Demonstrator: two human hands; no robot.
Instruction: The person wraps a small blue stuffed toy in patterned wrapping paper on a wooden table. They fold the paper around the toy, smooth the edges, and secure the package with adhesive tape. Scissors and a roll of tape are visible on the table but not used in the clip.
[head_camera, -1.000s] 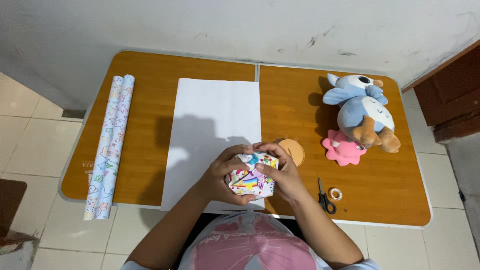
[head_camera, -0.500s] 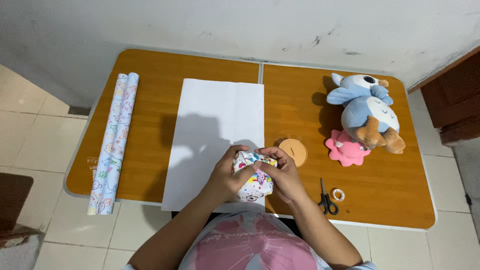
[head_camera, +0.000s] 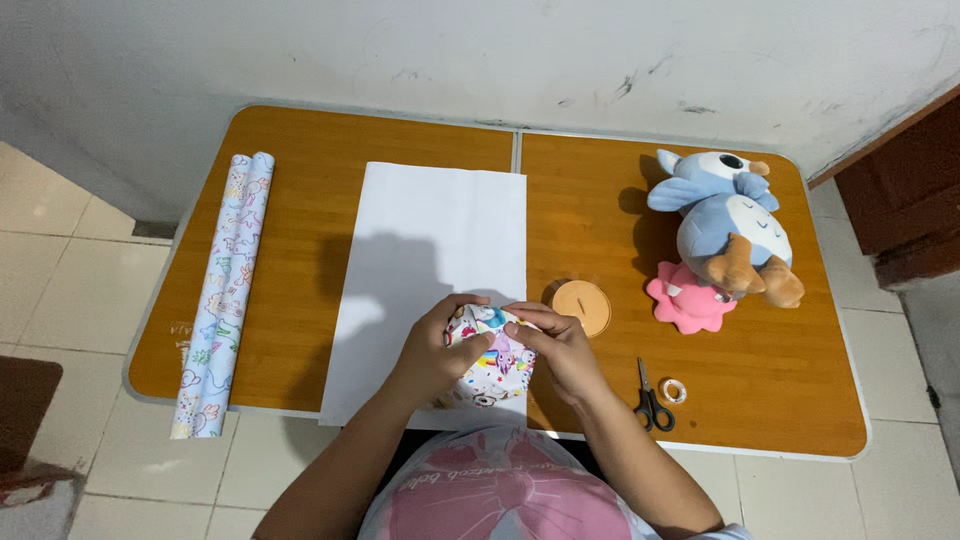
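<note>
A small round object wrapped in colourful cartoon-print paper (head_camera: 492, 360) sits near the front edge of the table, on a white sheet of paper (head_camera: 430, 240). My left hand (head_camera: 432, 350) cups its left side. From the right, my right hand (head_camera: 560, 350) presses its fingers onto the top folds. Both hands hold the wrapped object against the sheet.
The wooden folding table (head_camera: 300, 180) stands against a white wall. Two rolls of patterned wrapping paper (head_camera: 222, 290) lie at the left. A round tan lid (head_camera: 582, 305), black scissors (head_camera: 651, 402), a small tape roll (head_camera: 675, 390), a blue owl plush (head_camera: 728, 225) and a pink plush (head_camera: 688, 300) are at the right.
The wrapped object has been turned in my hands and lowered onto the sheet; my right fingers have shifted onto its top.
</note>
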